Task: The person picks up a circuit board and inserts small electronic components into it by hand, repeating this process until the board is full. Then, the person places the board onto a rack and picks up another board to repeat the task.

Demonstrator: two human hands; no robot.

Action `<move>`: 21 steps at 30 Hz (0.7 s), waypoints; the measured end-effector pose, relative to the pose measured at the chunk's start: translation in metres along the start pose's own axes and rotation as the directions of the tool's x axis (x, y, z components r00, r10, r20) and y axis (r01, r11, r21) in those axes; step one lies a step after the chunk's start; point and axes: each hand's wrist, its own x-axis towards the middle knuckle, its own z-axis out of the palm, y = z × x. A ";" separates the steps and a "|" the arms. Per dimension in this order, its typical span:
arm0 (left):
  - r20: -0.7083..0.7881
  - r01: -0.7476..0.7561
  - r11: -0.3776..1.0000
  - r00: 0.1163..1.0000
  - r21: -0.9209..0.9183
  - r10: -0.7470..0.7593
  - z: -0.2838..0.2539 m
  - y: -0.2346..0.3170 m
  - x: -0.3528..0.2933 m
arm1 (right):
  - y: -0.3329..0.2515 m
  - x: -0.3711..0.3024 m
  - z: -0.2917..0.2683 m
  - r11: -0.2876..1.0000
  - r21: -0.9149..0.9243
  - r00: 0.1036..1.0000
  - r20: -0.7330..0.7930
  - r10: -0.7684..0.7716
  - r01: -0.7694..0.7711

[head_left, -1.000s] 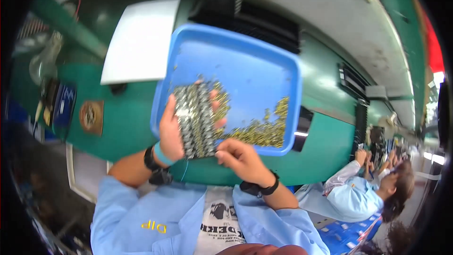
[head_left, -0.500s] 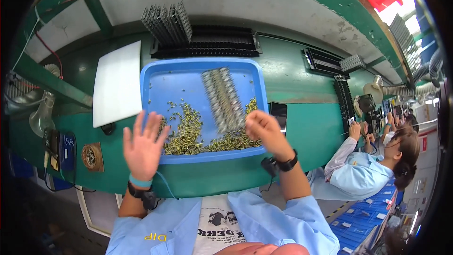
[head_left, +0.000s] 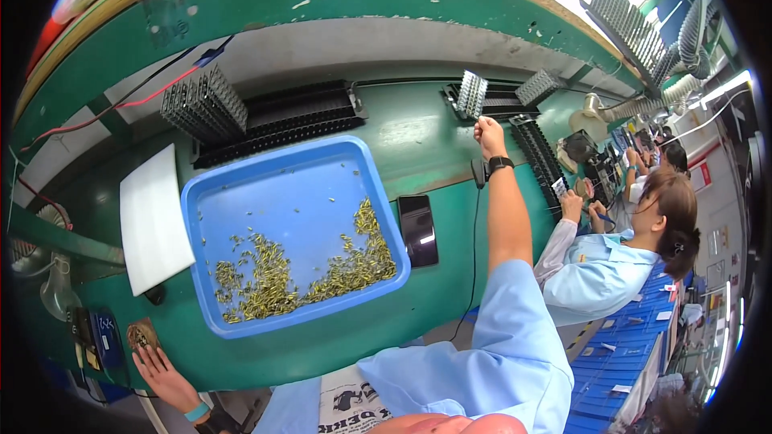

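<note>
Grey studded panel [head_left: 472, 94], near end in right grip [head_left: 490, 138], rest extending beyond

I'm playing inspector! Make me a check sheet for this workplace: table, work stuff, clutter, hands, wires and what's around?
Surface: green table.
Job's things: blue tray with small yellowish pieces, mostly bunched toward its near side; grey metal strip.
Clutter: black phone right of the tray; white board left of it.
Hands: right hand holds the strip; left hand is open, fingers over a small brown square.
Cables: red cable upper left; black cable below the right wrist.
Surroundings: co-worker at right.
</note>
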 end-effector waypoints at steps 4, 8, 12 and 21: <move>-0.069 0.056 0.998 0.996 0.014 -0.055 0.007 0.001 -0.010 | 0.017 0.032 -0.020 0.995 0.057 0.988 -0.131 0.083 -0.076; -0.074 0.083 0.996 0.994 0.028 -0.080 0.005 -0.004 -0.010 | 0.024 0.049 -0.031 0.988 0.085 0.978 -0.153 0.143 -0.132; 0.004 0.118 0.991 0.993 0.063 -0.118 0.030 -0.018 -0.016 | 0.025 0.056 -0.049 0.978 0.092 0.962 -0.184 0.202 -0.188; 0.303 0.139 0.963 0.930 0.232 -0.207 0.082 -0.073 -0.063 | -0.046 0.083 -0.088 0.848 -0.529 0.772 -0.554 -0.312 -0.037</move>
